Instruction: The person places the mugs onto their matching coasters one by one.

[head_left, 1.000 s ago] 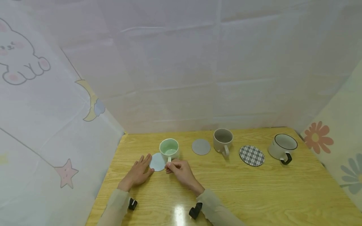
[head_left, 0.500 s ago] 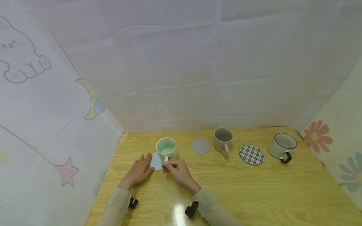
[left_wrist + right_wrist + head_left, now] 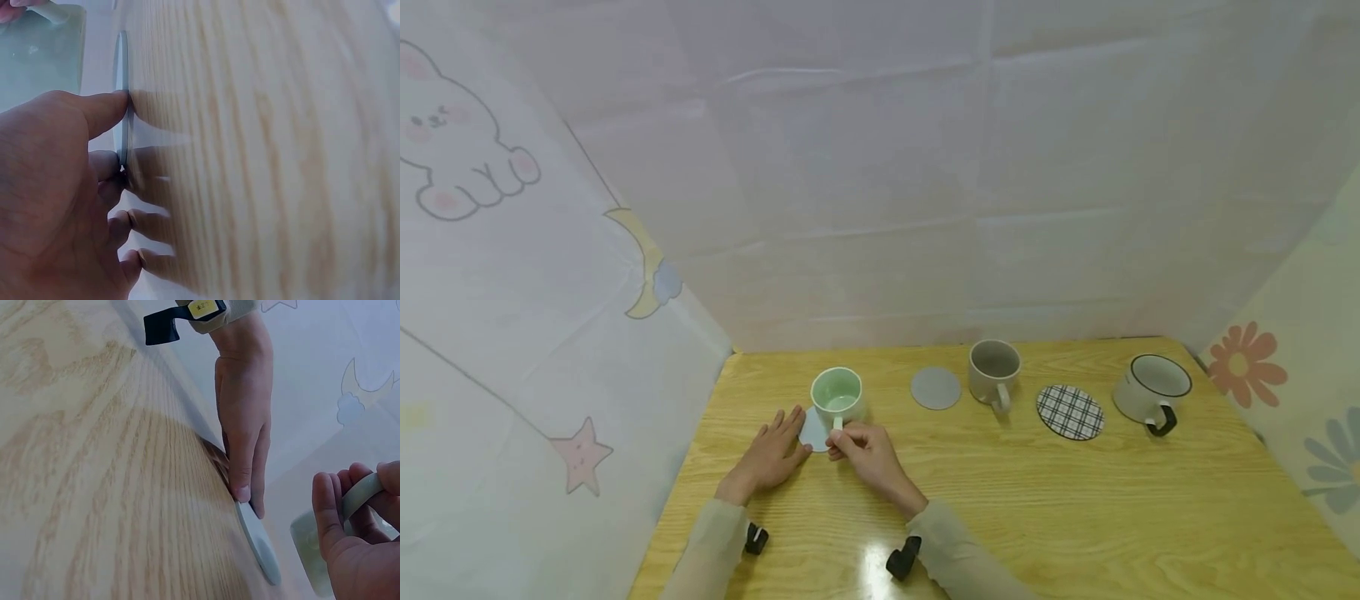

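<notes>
In the head view my right hand (image 3: pixel 868 458) pinches the handle of a pale green mug (image 3: pixel 837 396), which overlaps a light blue round coaster (image 3: pixel 812 432). From the right wrist, the fingers curl through the handle and the mug (image 3: pixel 309 544) hangs upright with a gap between its base and the coaster (image 3: pixel 259 544). My left hand (image 3: pixel 771 454) lies palm down on the table, fingers spread and straight. Its thumb and index finger touch the edge of the coaster (image 3: pixel 122 100) in the left wrist view.
To the right lie a grey round coaster (image 3: pixel 936 388) and a grey-beige mug (image 3: pixel 992 371) beside it. Farther right are a checked coaster (image 3: pixel 1070 412) and a white mug (image 3: pixel 1150 390) with a black rim and handle. The wooden table (image 3: pixel 1037 517) ends at a hanging cloth (image 3: pixel 880 208).
My right hand has carried the green mug slightly left, further over the light blue coaster. The left hand has stayed at the coaster's edge.
</notes>
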Motion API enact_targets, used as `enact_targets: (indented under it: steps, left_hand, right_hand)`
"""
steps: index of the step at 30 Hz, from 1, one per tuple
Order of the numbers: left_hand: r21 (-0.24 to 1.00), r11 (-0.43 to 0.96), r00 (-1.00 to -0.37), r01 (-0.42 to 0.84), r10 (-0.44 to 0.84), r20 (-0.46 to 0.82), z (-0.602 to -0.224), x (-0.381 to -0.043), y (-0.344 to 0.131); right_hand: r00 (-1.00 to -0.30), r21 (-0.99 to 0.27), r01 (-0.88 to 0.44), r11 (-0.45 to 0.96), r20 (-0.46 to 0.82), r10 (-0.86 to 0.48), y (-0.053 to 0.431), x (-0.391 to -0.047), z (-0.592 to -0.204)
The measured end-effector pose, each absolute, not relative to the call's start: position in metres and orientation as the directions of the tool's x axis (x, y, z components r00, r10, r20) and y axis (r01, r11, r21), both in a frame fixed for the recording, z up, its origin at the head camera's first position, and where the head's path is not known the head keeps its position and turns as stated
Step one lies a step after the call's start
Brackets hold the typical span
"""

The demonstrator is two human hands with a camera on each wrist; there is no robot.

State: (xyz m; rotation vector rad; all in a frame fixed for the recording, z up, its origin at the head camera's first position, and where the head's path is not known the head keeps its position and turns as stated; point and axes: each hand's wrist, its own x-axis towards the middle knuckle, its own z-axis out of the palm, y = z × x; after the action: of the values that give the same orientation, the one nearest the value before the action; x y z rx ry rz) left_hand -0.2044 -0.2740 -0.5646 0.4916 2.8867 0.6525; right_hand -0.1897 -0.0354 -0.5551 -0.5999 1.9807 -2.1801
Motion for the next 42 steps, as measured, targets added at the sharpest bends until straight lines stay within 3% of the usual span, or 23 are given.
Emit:
enact_targets:
  steps: [16, 42]
  left_hand:
    - [0.460, 0.826, -0.931, 0.325, 0.366, 0.000, -0.585, -0.212, -0.283]
    - [0.453, 0.837, -0.937, 0.306, 0.348, -0.010, -0.597, -0.220, -0.287]
  right_hand:
    - [-0.912, -0.977, -0.170, -0.127, 0.205, -0.356, -0.047, -0.190, -0.560]
    - [-0.891, -0.963, -0.214, -0.165, 0.262, -0.371, -0.062, -0.191, -0.564]
